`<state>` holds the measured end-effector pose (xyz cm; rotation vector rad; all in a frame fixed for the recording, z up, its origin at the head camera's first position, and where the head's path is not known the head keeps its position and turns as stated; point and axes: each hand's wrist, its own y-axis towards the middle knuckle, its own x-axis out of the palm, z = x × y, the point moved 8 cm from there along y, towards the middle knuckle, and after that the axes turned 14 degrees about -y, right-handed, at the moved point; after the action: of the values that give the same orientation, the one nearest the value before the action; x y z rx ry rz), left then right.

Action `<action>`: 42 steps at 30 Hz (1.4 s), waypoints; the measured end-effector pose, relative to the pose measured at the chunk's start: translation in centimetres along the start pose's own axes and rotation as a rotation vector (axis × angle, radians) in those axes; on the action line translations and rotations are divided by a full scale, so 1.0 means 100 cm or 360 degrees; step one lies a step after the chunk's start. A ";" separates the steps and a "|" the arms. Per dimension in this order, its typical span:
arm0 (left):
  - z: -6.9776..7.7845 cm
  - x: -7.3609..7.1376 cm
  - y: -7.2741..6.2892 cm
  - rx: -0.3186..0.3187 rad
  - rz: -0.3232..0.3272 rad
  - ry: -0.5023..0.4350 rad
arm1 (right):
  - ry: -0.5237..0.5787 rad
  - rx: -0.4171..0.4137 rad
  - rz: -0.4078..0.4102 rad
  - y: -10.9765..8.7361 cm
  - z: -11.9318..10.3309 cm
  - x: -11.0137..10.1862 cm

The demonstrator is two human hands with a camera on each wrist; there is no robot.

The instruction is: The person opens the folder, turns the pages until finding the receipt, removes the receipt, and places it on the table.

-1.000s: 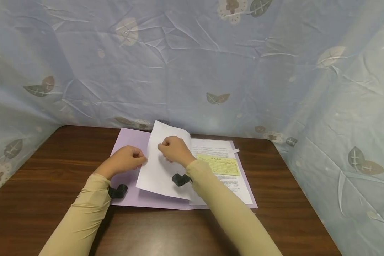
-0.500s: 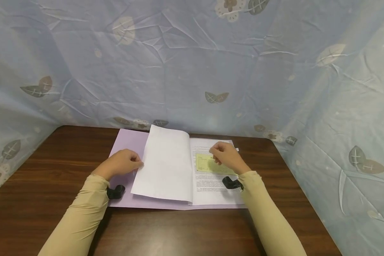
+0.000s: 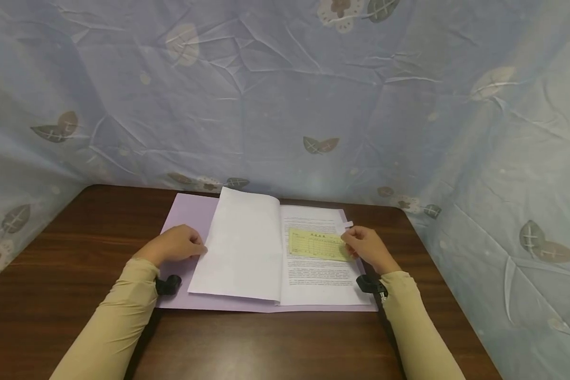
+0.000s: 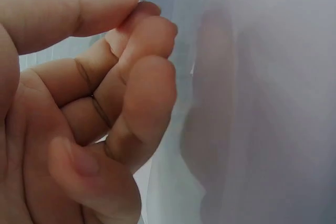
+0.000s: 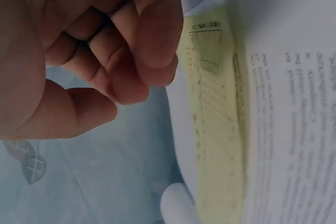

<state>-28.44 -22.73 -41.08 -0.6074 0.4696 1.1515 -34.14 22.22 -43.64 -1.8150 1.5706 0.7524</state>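
A purple folder (image 3: 190,211) lies spread on the table, holding stapled or bound-looking white printed sheets. My left hand (image 3: 178,245) pinches the left edge of a turned page (image 3: 242,248), which shows its blank side. On the printed page (image 3: 318,287) to the right lies a yellow slip (image 3: 315,245) with a ruled table and small print. My right hand (image 3: 368,245) is at the slip's right end, thumb and fingers curled. In the right wrist view its fingertips (image 5: 160,51) overlap the edge of the slip (image 5: 215,114); whether they grip it is hidden.
The dark brown wooden table (image 3: 247,343) extends on both sides of the folder. A small white tab (image 3: 348,224) sticks out past the folder's right edge. A pale blue curtain (image 3: 266,105) with leaf prints hangs behind and at the sides.
My right hand has moved right, off the turned page, across the yellow slip to its right end. The left hand and the turned page have shifted slightly left, the page lying lower.
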 end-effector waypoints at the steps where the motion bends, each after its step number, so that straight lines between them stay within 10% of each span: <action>1: -0.001 0.000 0.000 -0.0007 -0.0002 0.0005 | -0.0028 0.0006 0.0001 0.001 0.001 0.001; 18: -0.020 0.016 0.006 -0.0123 -0.0039 0.0061 | -0.0256 0.0047 -0.0015 0.003 0.011 0.011; 32: -0.006 0.018 0.007 0.0079 0.0023 0.0282 | -0.0312 0.0048 -0.0025 0.005 0.012 0.011; 42: -0.009 0.026 0.010 0.0028 -0.0083 0.0302 | -0.0303 0.0062 -0.0033 0.003 0.010 0.009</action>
<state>-28.53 -21.29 -43.60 -0.7130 0.6221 1.0438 -34.31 22.32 -45.00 -1.6764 1.4314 0.8526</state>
